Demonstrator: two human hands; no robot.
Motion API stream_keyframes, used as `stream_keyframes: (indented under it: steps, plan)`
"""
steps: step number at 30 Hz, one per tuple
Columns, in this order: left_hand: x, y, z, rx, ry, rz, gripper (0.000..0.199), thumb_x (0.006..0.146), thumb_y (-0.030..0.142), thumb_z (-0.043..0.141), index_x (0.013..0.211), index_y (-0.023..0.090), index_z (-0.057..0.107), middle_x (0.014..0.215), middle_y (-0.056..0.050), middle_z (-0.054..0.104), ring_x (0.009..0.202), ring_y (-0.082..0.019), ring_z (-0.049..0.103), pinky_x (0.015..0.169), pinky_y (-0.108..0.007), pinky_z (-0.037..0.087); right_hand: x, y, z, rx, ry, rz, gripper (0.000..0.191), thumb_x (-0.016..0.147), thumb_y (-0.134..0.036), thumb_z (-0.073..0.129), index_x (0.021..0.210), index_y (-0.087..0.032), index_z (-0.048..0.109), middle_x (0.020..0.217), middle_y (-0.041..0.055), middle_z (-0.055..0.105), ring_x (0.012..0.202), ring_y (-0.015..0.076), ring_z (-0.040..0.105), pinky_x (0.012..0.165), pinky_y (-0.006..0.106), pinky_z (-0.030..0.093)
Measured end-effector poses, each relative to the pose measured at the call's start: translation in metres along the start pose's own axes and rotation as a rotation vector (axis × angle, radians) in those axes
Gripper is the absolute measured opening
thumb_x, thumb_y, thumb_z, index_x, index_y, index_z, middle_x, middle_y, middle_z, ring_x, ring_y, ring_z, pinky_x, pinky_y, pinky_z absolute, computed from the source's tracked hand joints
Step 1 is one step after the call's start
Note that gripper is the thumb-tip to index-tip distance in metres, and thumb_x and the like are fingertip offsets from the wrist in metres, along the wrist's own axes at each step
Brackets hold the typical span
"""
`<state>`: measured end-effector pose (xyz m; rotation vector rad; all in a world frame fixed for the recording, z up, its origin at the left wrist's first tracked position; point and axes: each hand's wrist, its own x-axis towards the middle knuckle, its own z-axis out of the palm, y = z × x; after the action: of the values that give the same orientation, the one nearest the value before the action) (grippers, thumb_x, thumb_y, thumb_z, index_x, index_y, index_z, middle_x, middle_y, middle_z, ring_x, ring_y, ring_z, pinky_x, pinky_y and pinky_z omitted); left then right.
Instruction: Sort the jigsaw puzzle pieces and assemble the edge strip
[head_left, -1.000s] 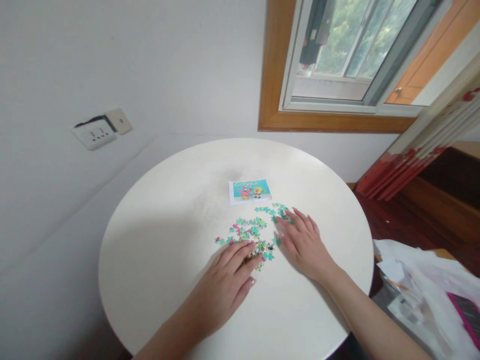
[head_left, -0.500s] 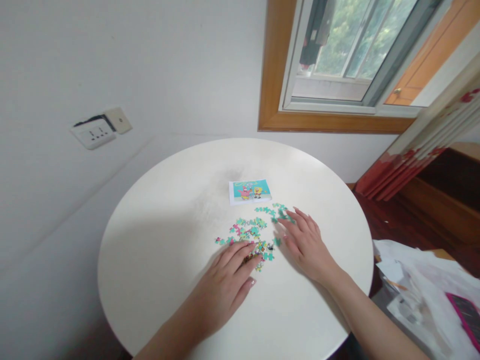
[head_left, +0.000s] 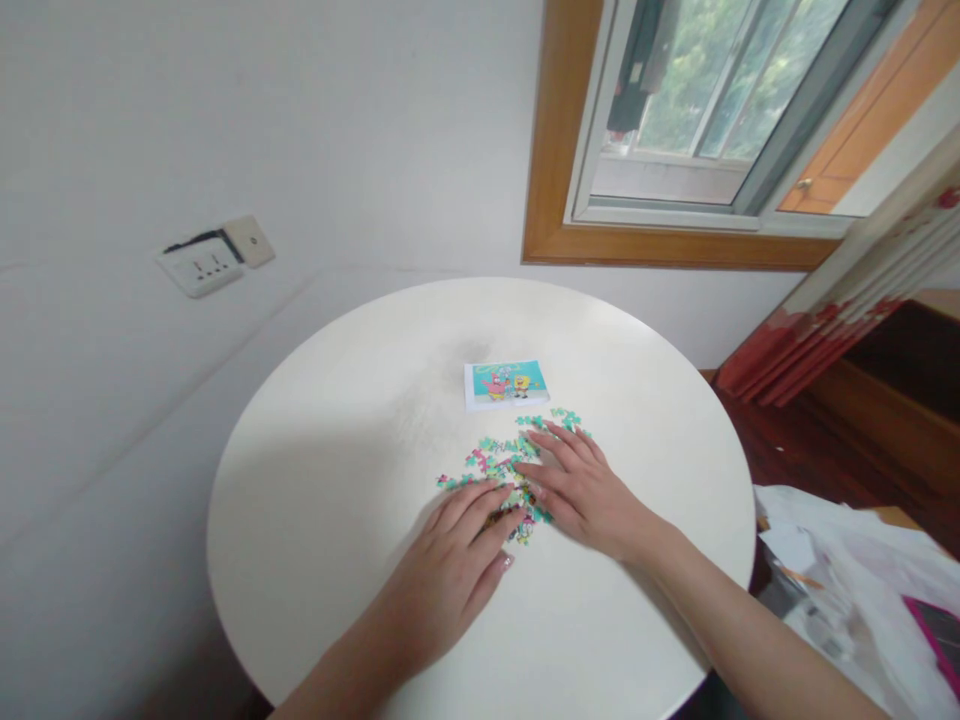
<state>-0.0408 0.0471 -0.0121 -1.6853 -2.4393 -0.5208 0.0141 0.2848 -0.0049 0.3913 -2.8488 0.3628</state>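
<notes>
Loosely spread, small multicoloured jigsaw pieces: being held up by the tabletop just nearer the camera than the picture box, mostly turquoise, with pink and yellow among them; some are being covered by both hands.
Left hand: being laid low over the near left edge of the pieces, palm down; its fingers are being kept gently bent and slightly parted, the thumb apart; whether a piece is being touched beneath them cannot be told.
Right hand: being stretched in over the right side of the pieces, fingers extended and fanned; no piece is visibly being gripped, though the undersides are being hidden.
Flat rectangular box with a turquoise cartoon picture: being supported on the table beyond the pieces, picture up.
Round white table: being shaded on its left side.
Wood-framed window: being partly bordered by a red-and-cream curtain at the right.
</notes>
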Motion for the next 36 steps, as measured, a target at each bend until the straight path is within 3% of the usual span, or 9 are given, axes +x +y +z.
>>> stream_keyframes:
  steps: [6, 13, 18, 23, 36]
  plan:
    - [-0.001, 0.000, -0.001, 0.000, -0.022, -0.008, 0.045, 0.095, 0.021, 0.049, 0.139, 0.027, 0.049, 0.143, -0.005, 0.051, 0.133, -0.027, 0.042, 0.112, -0.051, 0.038, -0.014, 0.010, -0.010, 0.010, -0.045, 0.032, 0.039, 0.096, -0.029, 0.050, 0.134, -0.037, 0.057, 0.153, 0.0019, 0.041, 0.146, 0.0267, 0.026, 0.117, 0.058, 0.023]
    - [-0.002, 0.000, -0.001, -0.013, -0.022, -0.014, 0.046, 0.095, 0.020, 0.048, 0.140, 0.027, 0.048, 0.145, -0.005, 0.049, 0.135, -0.026, 0.040, 0.113, -0.050, 0.036, -0.023, 0.028, -0.011, -0.001, 0.016, 0.133, 0.035, 0.096, -0.028, 0.049, 0.127, -0.035, 0.063, 0.151, 0.0036, 0.043, 0.146, 0.0317, 0.024, 0.113, 0.065, 0.025]
    - [-0.003, -0.001, -0.001, -0.012, -0.026, -0.006, 0.045, 0.096, 0.020, 0.047, 0.141, 0.026, 0.047, 0.146, -0.005, 0.048, 0.136, -0.026, 0.039, 0.113, -0.050, 0.036, -0.023, 0.036, -0.011, 0.071, 0.083, 0.144, 0.038, 0.096, -0.022, 0.045, 0.130, -0.031, 0.060, 0.145, 0.0055, 0.050, 0.144, 0.0283, 0.030, 0.112, 0.058, 0.033]
    - [-0.002, -0.002, 0.000, -0.015, -0.034, -0.009, 0.046, 0.096, 0.019, 0.048, 0.141, 0.026, 0.047, 0.146, -0.004, 0.048, 0.136, -0.026, 0.039, 0.113, -0.050, 0.036, -0.021, 0.040, -0.010, 0.092, 0.146, 0.166, 0.035, 0.091, -0.016, 0.048, 0.116, -0.028, 0.069, 0.137, 0.0072, 0.057, 0.138, 0.0288, 0.038, 0.109, 0.055, 0.038]
    - [-0.001, -0.001, -0.002, 0.002, -0.041, -0.011, 0.045, 0.096, 0.021, 0.047, 0.141, 0.026, 0.048, 0.145, -0.004, 0.049, 0.135, -0.026, 0.039, 0.113, -0.051, 0.036, -0.022, 0.038, -0.004, 0.073, 0.109, 0.128, 0.035, 0.087, -0.016, 0.053, 0.115, -0.031, 0.070, 0.139, 0.0066, 0.055, 0.140, 0.0314, 0.036, 0.107, 0.058, 0.039]
